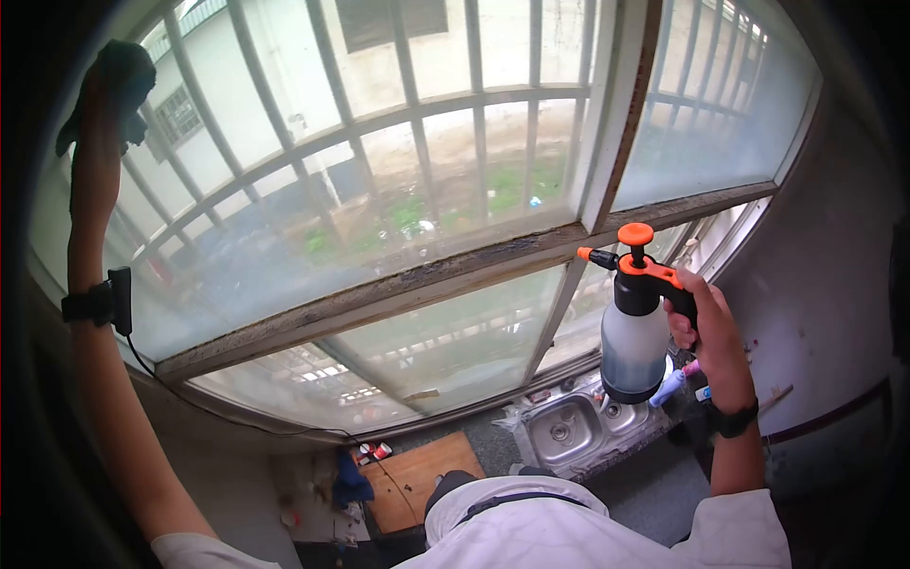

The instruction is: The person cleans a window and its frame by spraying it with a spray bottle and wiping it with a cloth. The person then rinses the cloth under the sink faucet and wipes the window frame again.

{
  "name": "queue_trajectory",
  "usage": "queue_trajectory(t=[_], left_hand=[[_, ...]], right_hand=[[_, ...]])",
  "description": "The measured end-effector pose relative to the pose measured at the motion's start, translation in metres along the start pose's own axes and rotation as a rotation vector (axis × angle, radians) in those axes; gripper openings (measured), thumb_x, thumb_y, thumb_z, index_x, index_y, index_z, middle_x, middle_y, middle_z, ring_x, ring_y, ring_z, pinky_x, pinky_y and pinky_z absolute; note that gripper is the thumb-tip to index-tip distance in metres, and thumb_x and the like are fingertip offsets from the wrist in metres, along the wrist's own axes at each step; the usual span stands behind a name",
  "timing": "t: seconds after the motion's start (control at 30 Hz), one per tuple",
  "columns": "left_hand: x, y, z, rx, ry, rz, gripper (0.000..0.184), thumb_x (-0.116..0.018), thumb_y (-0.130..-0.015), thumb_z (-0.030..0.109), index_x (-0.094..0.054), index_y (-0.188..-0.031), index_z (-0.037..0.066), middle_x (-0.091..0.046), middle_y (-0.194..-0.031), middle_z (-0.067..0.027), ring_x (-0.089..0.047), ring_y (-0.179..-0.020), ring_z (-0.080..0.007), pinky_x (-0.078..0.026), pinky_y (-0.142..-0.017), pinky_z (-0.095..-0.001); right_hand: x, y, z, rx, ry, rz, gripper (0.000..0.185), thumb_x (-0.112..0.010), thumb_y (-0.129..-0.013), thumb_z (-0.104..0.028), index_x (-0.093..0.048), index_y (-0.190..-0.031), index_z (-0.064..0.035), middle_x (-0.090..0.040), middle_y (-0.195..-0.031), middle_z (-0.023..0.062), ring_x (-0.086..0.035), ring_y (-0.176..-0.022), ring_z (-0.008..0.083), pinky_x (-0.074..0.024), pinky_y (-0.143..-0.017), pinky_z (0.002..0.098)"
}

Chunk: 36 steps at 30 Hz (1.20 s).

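My left hand (97,128) is raised at the far upper left, closed on a dark cloth (125,78) at the left part of the large window pane (445,180). Whether the cloth presses on the glass I cannot tell. In my right hand (709,318) is a pump spray bottle (633,332), held upright by its black and orange handle. The bottle's see-through body has liquid in its lower part. Its orange nozzle points left toward the window, and the orange pump knob stands up on top.
A worn wooden window rail (408,280) crosses below the pane, with bars outside. Beneath are a double metal sink (561,431), a wooden board (427,479), a blue cloth (353,477) and a blue bottle (668,387). A cable (237,424) runs from the device on my left wrist.
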<state>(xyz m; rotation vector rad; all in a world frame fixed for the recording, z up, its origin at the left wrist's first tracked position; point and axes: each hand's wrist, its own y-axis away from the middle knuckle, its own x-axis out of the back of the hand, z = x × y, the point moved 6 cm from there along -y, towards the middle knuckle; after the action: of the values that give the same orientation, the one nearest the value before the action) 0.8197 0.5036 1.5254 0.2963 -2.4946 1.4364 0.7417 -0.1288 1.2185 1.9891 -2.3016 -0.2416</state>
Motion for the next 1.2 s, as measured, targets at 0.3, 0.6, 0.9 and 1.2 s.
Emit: queue_trajectory(t=[0.3, 0.6, 0.9, 1.2], left_hand=[[0.022, 0.022, -0.054, 0.232, 0.157, -0.035, 0.048, -0.038, -0.108, 0.034, -0.034, -0.151, 0.013, -0.041, -0.148, -0.0065, -0.045, -0.129, -0.0167, -0.041, -0.102, -0.0303], [0.037, 0.044, -0.085, -0.164, -0.112, -0.025, 0.045, -0.040, -0.107, 0.020, -0.034, -0.151, 0.012, -0.029, -0.159, -0.0136, -0.033, -0.144, -0.0318, -0.031, -0.116, -0.0363], [0.051, 0.044, -0.066, 0.286, -0.078, -0.213, 0.052, -0.042, -0.104, 0.021, -0.028, -0.153, 0.009, -0.031, -0.157, -0.0200, -0.032, -0.144, -0.0385, -0.030, -0.118, -0.0454], [0.086, 0.062, -0.083, 0.050, -0.297, -0.311, 0.053, -0.039, -0.105, 0.014, -0.023, -0.155, 0.008, -0.020, -0.161, -0.0193, -0.028, -0.146, -0.0368, -0.030, -0.119, -0.0418]], right_hand=[[-0.087, 0.001, -0.002, 0.036, 0.042, -0.232, 0.038, -0.054, -0.097, -0.034, -0.060, -0.077, -0.0027, -0.044, -0.054, -0.0041, -0.035, -0.043, 0.0026, -0.0258, -0.041, 0.0200], [-0.213, 0.005, 0.010, -0.040, 0.055, -0.560, 0.044, -0.053, -0.098, -0.041, -0.057, -0.076, -0.0029, -0.041, -0.055, -0.0050, -0.034, -0.044, 0.0016, -0.0222, -0.040, 0.0207], [-0.354, 0.021, 0.032, 0.007, -0.030, -0.806, 0.046, -0.054, -0.101, -0.039, -0.062, -0.077, -0.0011, -0.045, -0.056, -0.0057, -0.038, -0.047, 0.0012, -0.0264, -0.042, 0.0197], [-0.464, 0.055, 0.047, -0.012, -0.053, -0.945, 0.043, -0.054, -0.101, -0.040, -0.061, -0.078, -0.0040, -0.041, -0.053, -0.0073, -0.031, -0.044, 0.0008, -0.0216, -0.041, 0.0213]])
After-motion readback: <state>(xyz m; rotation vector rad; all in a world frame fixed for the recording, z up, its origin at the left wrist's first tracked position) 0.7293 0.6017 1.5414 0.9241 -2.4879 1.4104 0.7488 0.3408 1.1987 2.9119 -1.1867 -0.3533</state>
